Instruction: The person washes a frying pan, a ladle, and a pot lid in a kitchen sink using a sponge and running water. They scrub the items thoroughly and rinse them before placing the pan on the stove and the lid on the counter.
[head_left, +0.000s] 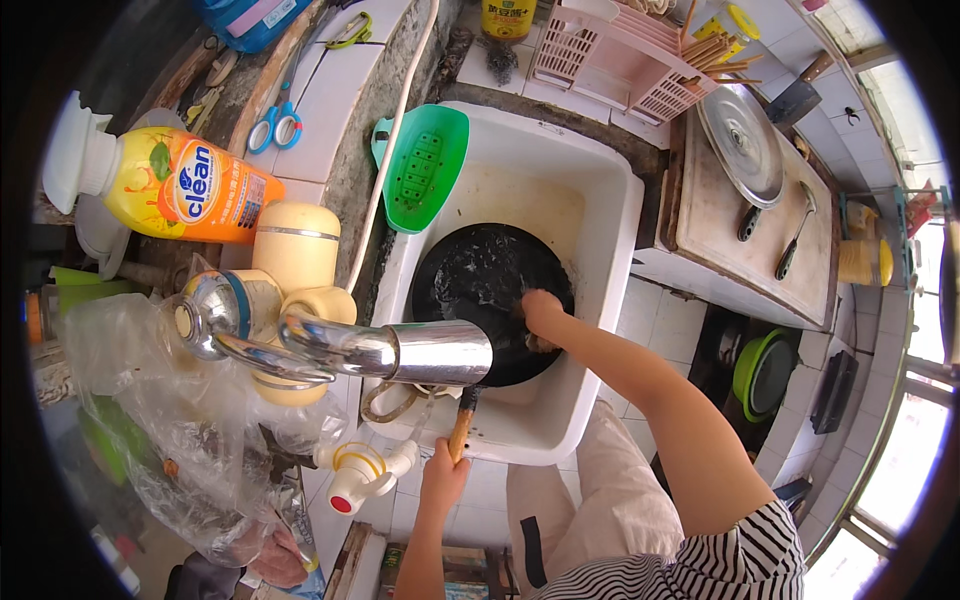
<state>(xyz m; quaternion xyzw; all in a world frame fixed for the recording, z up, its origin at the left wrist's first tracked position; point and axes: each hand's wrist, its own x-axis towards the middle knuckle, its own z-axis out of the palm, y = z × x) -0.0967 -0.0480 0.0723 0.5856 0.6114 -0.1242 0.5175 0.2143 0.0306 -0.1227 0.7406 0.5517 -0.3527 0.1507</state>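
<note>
A black wok (480, 277) sits tilted in the white sink (616, 225), with some water glinting inside it. My left hand (444, 478) is closed around the wok's wooden handle (461, 435) at the sink's near edge. Inside the wok, my right hand (541, 311) is closed and pressed down near the right side. A pale, fuzzy scrubber (538, 344) shows under that hand, mostly hidden by it. The chrome faucet (442, 352) reaches over the wok and covers part of it; no stream from its spout is visible.
A green drain basket (424, 169) rests on the sink's far-left corner. An orange spray bottle (195, 184) and blue-handled scissors (276, 127) lie left. A pink rack (600, 56) stands behind. Right, a counter (709, 202) carries a metal lid (739, 142) and a ladle (796, 232).
</note>
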